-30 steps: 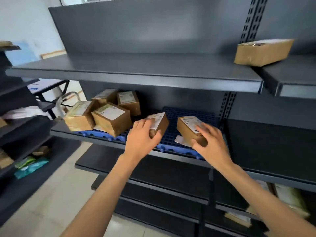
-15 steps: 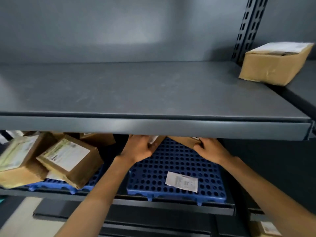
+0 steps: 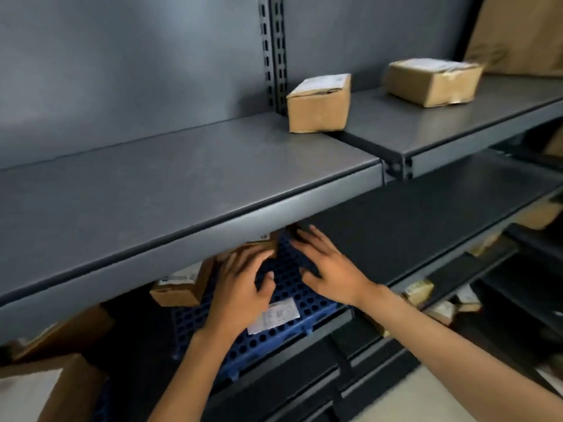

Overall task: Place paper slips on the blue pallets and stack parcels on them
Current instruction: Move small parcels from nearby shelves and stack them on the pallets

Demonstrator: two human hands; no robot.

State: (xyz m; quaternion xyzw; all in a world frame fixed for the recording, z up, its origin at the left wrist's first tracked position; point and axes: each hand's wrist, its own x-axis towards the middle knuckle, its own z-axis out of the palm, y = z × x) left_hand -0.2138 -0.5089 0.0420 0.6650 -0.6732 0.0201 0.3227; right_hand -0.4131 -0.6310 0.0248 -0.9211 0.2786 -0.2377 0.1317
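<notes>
The blue perforated pallet (image 3: 274, 341) lies on the lower shelf, with a white paper slip (image 3: 275, 315) near its front edge. My left hand (image 3: 243, 287) hovers over the pallet with its fingers spread, the fingertips at a small brown parcel (image 3: 259, 245) that is mostly hidden under the upper shelf's lip. My right hand (image 3: 330, 271) is beside it, fingers apart and empty, its fingertips near a brown parcel corner (image 3: 292, 230). Another labelled parcel (image 3: 179, 289) sits at the pallet's left.
The grey upper shelf (image 3: 189, 190) overhangs the pallet and hides its back. Two parcels (image 3: 318, 105) (image 3: 432, 80) rest on the upper shelf at right. More boxes (image 3: 61, 333) sit at lower left, and small parcels (image 3: 419, 290) on lower shelves at right.
The view has swung right and tilted. Both hands have let go of the parcels they held and drawn back over the pallet with fingers spread.
</notes>
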